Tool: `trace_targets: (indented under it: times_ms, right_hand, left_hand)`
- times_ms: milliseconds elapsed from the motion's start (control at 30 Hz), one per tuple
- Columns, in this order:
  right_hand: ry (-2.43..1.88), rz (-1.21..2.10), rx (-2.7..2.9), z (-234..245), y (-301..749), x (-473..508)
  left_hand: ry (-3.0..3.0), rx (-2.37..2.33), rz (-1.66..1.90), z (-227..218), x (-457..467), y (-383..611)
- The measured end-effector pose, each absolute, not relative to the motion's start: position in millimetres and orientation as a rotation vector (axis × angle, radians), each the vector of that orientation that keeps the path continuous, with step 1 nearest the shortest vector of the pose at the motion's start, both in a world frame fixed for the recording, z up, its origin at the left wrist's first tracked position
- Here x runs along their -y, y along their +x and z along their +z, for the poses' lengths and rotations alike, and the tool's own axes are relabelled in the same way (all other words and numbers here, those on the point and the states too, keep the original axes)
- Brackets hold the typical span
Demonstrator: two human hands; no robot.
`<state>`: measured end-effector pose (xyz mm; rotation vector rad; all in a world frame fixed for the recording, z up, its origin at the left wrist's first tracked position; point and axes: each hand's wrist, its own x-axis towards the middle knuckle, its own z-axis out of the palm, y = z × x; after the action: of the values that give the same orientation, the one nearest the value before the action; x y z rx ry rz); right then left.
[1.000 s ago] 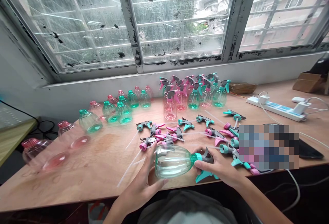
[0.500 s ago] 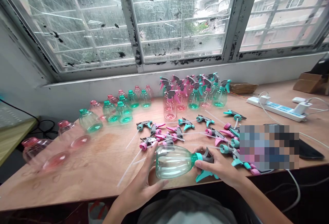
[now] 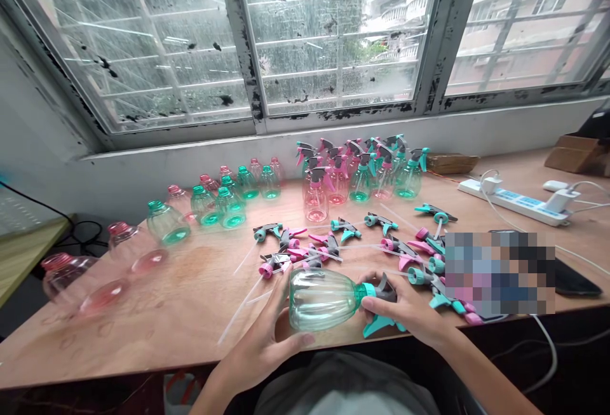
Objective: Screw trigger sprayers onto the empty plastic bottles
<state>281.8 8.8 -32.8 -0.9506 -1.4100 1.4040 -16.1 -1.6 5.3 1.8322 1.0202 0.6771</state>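
A clear teal spray bottle (image 3: 321, 297) lies on its side near the front edge of the wooden table (image 3: 181, 300). My left hand (image 3: 264, 339) wraps round the bottle's base, fingers closed on it. My right hand (image 3: 410, 310) grips the teal-and-grey trigger sprayer head (image 3: 381, 307) at the bottle's neck. Loose pink and teal trigger heads (image 3: 305, 246) with dip tubes lie just behind the bottle.
Capless pink and teal bottles (image 3: 210, 202) stand at the left and middle back. Assembled spray bottles (image 3: 362, 173) cluster under the window. A white power strip (image 3: 517, 202) with chargers, a dark phone (image 3: 574, 278) and a cardboard box (image 3: 574, 151) are on the right.
The bottle has turned slightly in my hands; both hands stay in the same place.
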Motion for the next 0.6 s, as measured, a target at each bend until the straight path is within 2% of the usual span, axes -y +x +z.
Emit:
trace_targets:
  times_ms: [600]
  right_hand:
    - [-0.925, 1.433, 1.393, -38.4, 283.6, -8.2]
  left_hand:
    - [1.866, -0.98, 0.682, 3.0, 1.4, -17.3]
